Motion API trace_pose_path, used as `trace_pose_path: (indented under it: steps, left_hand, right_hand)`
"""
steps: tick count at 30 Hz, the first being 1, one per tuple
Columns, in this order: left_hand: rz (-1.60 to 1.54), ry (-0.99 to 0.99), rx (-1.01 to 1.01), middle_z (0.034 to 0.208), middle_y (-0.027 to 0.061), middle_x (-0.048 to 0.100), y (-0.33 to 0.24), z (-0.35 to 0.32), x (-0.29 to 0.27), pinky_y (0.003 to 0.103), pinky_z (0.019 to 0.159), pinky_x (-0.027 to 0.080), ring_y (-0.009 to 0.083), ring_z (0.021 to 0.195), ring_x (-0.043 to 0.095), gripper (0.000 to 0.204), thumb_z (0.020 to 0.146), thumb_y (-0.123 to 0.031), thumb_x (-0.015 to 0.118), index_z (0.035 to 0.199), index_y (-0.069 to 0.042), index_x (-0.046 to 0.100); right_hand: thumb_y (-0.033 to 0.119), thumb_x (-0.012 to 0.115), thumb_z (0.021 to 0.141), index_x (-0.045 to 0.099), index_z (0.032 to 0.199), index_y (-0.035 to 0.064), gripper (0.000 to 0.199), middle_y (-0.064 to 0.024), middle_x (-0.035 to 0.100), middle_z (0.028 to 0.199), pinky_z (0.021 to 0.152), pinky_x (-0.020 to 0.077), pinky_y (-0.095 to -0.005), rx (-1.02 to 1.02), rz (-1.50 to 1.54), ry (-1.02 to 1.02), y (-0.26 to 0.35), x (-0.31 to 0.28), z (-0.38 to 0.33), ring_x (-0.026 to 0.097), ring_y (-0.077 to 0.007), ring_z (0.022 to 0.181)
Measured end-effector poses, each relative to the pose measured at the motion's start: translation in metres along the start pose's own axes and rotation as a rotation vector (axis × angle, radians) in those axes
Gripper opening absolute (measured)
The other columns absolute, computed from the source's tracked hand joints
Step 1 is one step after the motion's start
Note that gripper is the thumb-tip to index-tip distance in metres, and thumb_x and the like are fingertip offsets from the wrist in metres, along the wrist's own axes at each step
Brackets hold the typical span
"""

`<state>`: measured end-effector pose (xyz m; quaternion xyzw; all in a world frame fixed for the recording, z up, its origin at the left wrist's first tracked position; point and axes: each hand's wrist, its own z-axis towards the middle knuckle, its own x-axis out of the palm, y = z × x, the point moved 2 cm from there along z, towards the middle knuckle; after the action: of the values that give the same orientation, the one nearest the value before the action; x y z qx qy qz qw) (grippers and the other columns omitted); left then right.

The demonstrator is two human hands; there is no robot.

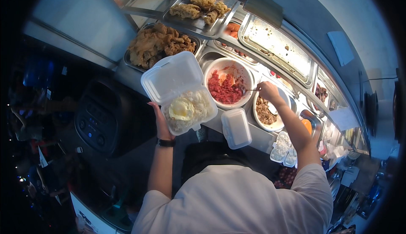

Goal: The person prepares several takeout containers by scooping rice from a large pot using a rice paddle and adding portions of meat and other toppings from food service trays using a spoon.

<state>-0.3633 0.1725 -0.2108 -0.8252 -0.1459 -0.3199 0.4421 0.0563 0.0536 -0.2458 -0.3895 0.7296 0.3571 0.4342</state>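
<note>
My left hand (pixel 161 122) supports an open white foam takeaway box (pixel 172 72) from its left side and below. Inside lie white rice (pixel 198 103) and a fried egg (pixel 182 109). My right hand (pixel 268 91) grips the handle of a metal spoon (pixel 249 90), whose bowl end dips into red, saucy chopped food (pixel 224 87) in a round white bowl (pixel 207 74). Just below my right hand stands a second white bowl (pixel 275 129) with brown chopped meat (pixel 265 112) and another spoon in it. A closed foam box (pixel 237 128) rests at the counter's near edge.
Fried chicken fills a metal tray (pixel 160 46) at the left, with more fried pieces (pixel 202 3) on the shelf above. A nearly bare metal tray (pixel 275 43) sits on that raised shelf. Rice-filled boxes (pixel 282 148) stand at right. A black speaker-like box (pixel 95 124) is at my left.
</note>
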Motion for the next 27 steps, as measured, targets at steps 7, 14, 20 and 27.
trace_pose_path:
  steps: [7,14,20,27]
  left_hand:
    - [0.034,-0.073,0.078,0.148,0.0131,0.033,0.015,0.019,0.033,0.041,0.109,0.034,0.0296,0.134,0.035,0.094,0.086,-0.077,0.024,0.149,-0.008,0.019]
    - [0.039,-0.069,0.138,0.152,0.012,0.023,0.018,0.031,0.038,0.043,0.112,0.029,0.0304,0.138,0.029,0.097,0.085,-0.08,0.019,0.15,-0.009,0.013]
    - [-0.047,-0.054,0.137,0.152,0.0132,0.025,0.034,0.05,0.032,0.045,0.112,0.03,0.0322,0.139,0.028,0.094,0.086,-0.078,0.017,0.15,-0.009,0.015]
    - [-0.077,-0.072,0.085,0.152,0.0129,0.026,0.072,0.068,0.042,0.046,0.111,0.031,0.0329,0.138,0.029,0.095,0.085,-0.08,0.016,0.15,-0.01,0.018]
  right_hand:
    - [0.012,0.066,0.078,0.074,0.091,0.0029,0.018,-0.0103,0.066,0.066,0.059,0.0502,-0.0325,0.149,0.635,-0.078,0.044,0.092,0.007,0.062,-0.0166,0.056]
    - [0.008,0.067,0.078,0.073,0.093,-0.0003,0.019,-0.0073,0.066,0.065,0.055,0.0479,-0.0283,0.247,0.864,-0.105,0.042,0.088,-0.009,0.06,-0.0128,0.057]
    - [0.006,0.066,0.081,0.071,0.097,-0.0033,0.019,-0.0054,0.065,0.068,0.051,0.0433,-0.0248,0.277,1.065,-0.224,0.044,0.073,-0.043,0.057,-0.0097,0.056]
    - [0.008,0.063,0.083,0.07,0.1,-0.0009,0.021,-0.0046,0.064,0.069,0.057,0.0446,-0.0242,0.278,1.014,-0.415,0.078,0.008,-0.096,0.057,-0.0094,0.062]
